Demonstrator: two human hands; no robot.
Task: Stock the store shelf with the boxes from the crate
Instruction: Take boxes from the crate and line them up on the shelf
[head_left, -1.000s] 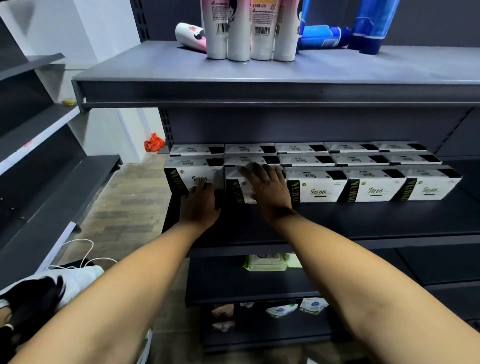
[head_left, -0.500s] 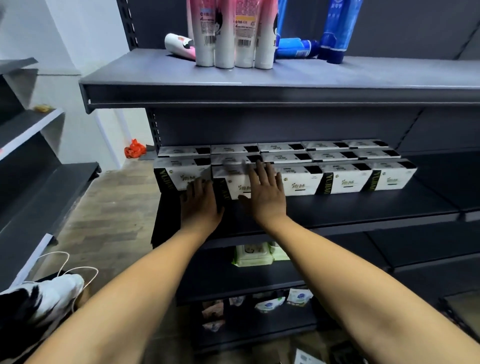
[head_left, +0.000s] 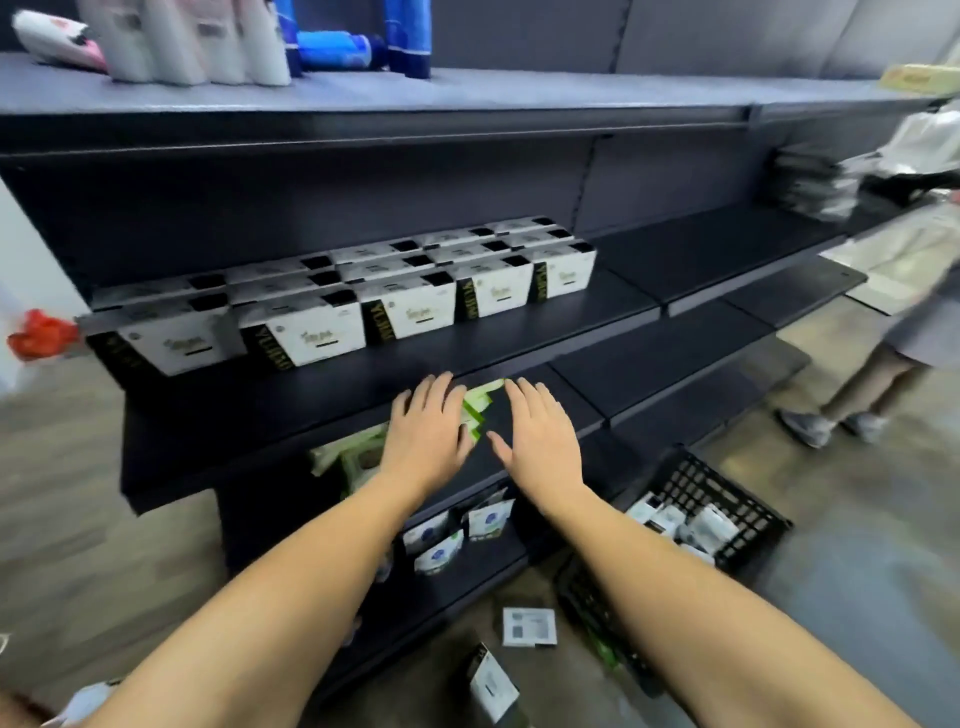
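Observation:
Rows of white boxes with black and gold ends stand on the dark middle shelf, filling its left half. My left hand and my right hand hover side by side in front of the shelf's front edge, fingers straight, holding nothing. Both are apart from the boxes. A black plastic crate sits on the floor at the lower right with several white boxes inside. One white box lies on the floor near my arms.
Bottles and tubes stand on the top shelf. Green packs and white pouches occupy the lower shelves. A person stands at the right end of the aisle. A paper slip lies on the floor.
Both hands have let go of the front boxes and pulled back toward me, off the shelf. The view has swung right and down, bringing the crate and the person into sight.

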